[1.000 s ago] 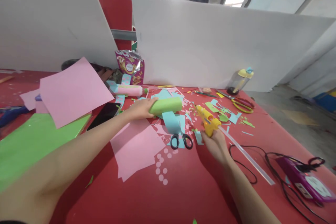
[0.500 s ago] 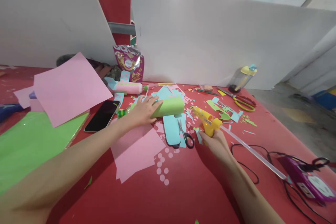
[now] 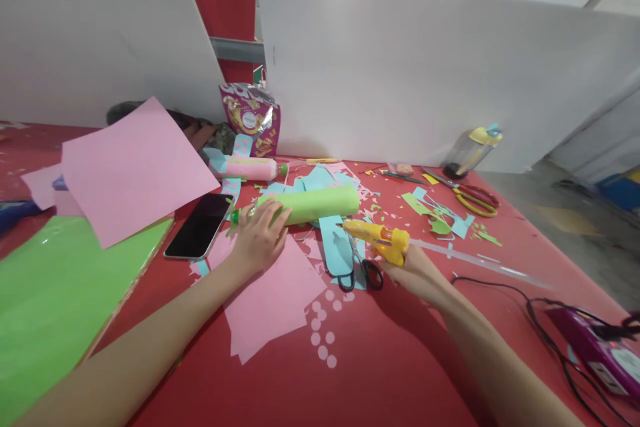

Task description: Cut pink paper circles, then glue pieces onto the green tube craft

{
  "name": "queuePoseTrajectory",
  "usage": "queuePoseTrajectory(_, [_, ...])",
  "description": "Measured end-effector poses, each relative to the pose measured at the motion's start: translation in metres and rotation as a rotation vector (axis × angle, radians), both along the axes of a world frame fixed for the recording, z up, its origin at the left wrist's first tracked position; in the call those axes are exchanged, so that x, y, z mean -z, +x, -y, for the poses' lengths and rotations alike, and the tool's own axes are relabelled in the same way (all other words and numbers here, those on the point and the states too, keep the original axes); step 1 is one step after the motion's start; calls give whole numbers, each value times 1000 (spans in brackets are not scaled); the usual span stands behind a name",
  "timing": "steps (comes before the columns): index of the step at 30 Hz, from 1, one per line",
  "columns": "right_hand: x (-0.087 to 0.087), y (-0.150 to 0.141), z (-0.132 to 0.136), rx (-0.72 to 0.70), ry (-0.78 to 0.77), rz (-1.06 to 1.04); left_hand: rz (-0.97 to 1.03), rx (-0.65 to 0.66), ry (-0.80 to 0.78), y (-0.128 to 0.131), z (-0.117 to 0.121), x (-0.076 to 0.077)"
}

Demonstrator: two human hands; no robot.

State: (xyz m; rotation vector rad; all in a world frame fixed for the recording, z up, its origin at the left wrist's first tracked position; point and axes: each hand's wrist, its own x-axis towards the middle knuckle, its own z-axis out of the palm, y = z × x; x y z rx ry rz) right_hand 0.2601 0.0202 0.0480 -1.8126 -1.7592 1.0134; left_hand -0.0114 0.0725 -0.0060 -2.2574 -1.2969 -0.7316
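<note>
A bottle wrapped in green paper (image 3: pixel 315 204) lies on its side on the red table (image 3: pixel 380 373). My left hand (image 3: pixel 259 238) rests on its left end, fingers curled over the wrap. My right hand (image 3: pixel 410 268) grips a yellow glue gun (image 3: pixel 377 239) with its nozzle pointing left, just below the green wrap's right part. A clear glue stick (image 3: pixel 475 263) juts from the gun's back toward the right. Black-handled scissors (image 3: pixel 361 267) lie on a blue paper strip (image 3: pixel 336 245) under the gun.
A phone (image 3: pixel 199 226) lies left of my left hand, beside pink paper (image 3: pixel 135 170) and green sheets (image 3: pixel 55 287). A pink-wrapped bottle (image 3: pixel 250 168), snack bag (image 3: pixel 250 117), water bottle (image 3: pixel 470 150), red-yellow scissors (image 3: pixel 473 197) stand behind. A purple power strip (image 3: pixel 597 350) with cables sits at right. White boards (image 3: pixel 425 73) wall the back.
My left hand slid to the left end of the green-wrapped bottle and turned it. My right hand swung the glue gun down and left, closer to the wrap.
</note>
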Motion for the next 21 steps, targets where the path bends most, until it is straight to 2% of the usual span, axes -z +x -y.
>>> queuePoseTrajectory(5, [-28, -8, -30, -206, 23, 267, 16, 32, -36, -4, -1, 5])
queuePoseTrajectory(10, [-48, -17, -52, -264, 89, 430, 7, 39, -70, -7, -4, 8])
queuePoseTrajectory(14, [-50, -18, -60, -276, 96, 488, 9, 38, -89, -7, -5, 9])
queuePoseTrajectory(21, [-42, -15, -63, -322, 152, 580, 34, 40, -127, -7, -6, 11])
